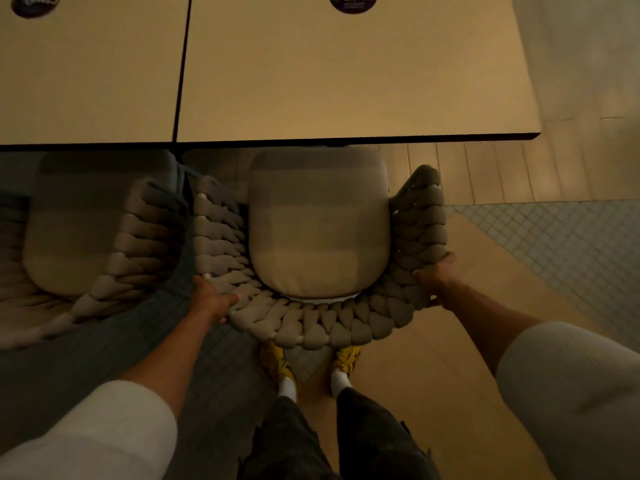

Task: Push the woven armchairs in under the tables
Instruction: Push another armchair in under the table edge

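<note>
A woven armchair (311,323) with a thick braided grey back and a beige seat cushion (317,230) stands right in front of me. The front of its cushion reaches just under the edge of the right table (346,81). My left hand (211,299) grips the left rear curve of the woven back. My right hand (433,275) grips the right rear curve. A second woven armchair (138,244) stands to the left, its cushion front at the edge of the left table (86,71).
The two tan tables butt together with a dark seam between them; each carries a round dark sticker (352,2). My yellow shoes (277,362) stand just behind the chair. The floor is wood planks and small grey mosaic tiles (554,244).
</note>
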A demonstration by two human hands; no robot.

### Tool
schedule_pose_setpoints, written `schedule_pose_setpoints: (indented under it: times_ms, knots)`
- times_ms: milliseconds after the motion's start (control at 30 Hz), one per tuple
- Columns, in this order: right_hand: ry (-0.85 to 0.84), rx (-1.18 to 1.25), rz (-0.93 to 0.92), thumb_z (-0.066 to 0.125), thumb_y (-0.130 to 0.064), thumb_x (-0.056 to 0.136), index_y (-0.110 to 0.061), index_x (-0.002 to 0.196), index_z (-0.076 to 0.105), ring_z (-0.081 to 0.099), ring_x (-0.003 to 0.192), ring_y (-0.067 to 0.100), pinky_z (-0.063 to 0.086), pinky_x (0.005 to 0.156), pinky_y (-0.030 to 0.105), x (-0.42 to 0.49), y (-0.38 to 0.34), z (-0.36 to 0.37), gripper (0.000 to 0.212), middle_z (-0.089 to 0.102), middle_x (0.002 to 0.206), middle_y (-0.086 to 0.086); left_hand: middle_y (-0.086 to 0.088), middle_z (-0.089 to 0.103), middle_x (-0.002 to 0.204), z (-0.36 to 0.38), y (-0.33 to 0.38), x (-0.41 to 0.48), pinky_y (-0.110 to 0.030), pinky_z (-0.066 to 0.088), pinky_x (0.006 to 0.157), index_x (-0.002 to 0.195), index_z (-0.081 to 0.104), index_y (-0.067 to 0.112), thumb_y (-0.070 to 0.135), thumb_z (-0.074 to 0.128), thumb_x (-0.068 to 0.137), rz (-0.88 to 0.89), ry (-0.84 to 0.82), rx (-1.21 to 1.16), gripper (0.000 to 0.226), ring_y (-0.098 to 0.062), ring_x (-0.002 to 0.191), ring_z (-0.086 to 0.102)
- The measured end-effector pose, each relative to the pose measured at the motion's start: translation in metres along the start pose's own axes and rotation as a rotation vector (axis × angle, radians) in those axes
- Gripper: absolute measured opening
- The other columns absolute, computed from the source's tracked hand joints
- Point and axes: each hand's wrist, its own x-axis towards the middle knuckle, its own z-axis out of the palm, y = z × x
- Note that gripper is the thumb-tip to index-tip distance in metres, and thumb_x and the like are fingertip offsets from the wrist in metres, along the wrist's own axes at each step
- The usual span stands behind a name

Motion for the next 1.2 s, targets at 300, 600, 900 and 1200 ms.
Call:
schedule_pose_setpoints:
  times_ms: [300,600,900,1200]
  knots:
    - [0.050,0.009,-0.049,0.072,-0.029,0.099,-0.030,0.155,0.016,0.059,0.116,0.049,0.061,0.070,0.061,-0.006,0.008,-0.001,0.079,0.047,0.144,0.021,-0.009,0.053,0.131,0.002,-0.010,0.003,-0.059,0.060,0.078,0.134,0.036,0.023,0.018,0.086,0.084,0.038,-0.011,-0.105,0.070,-0.034,0.110,0.061]
    - [0.190,-0.185,-0.141,0.074,-0.033,0.094,-0.006,0.164,-0.002,0.042,0.142,0.048,0.045,0.113,0.056,-0.033,0.023,0.028,0.106,0.025,0.164,0.025,-0.022,0.052,0.145,-0.010,-0.012,-0.004,-0.053,0.053,0.102,0.144,0.030,0.017,0.047,0.089,0.066,0.138,0.032,0.187,0.103,-0.043,0.125,0.058]
    - [0.072,-0.567,-0.327,0.060,-0.064,0.093,-0.007,0.156,0.036,0.035,0.147,0.043,0.039,0.116,0.052,-0.104,0.023,0.061,0.088,0.026,0.166,0.019,-0.017,0.034,0.162,-0.047,0.000,-0.087,-0.050,0.040,0.116,0.158,0.033,0.013,0.051,0.070,0.091,0.388,-0.072,0.625,0.085,-0.039,0.144,0.042]
    - [-0.036,-0.682,-0.445,0.061,-0.070,0.091,-0.009,0.153,0.042,0.045,0.142,0.037,0.045,0.112,0.044,-0.155,0.034,0.095,0.090,0.037,0.161,0.018,-0.015,0.038,0.160,-0.086,-0.055,-0.114,-0.045,0.039,0.117,0.156,0.039,0.013,0.053,0.068,0.093,0.394,-0.080,0.658,0.080,-0.034,0.146,0.041]
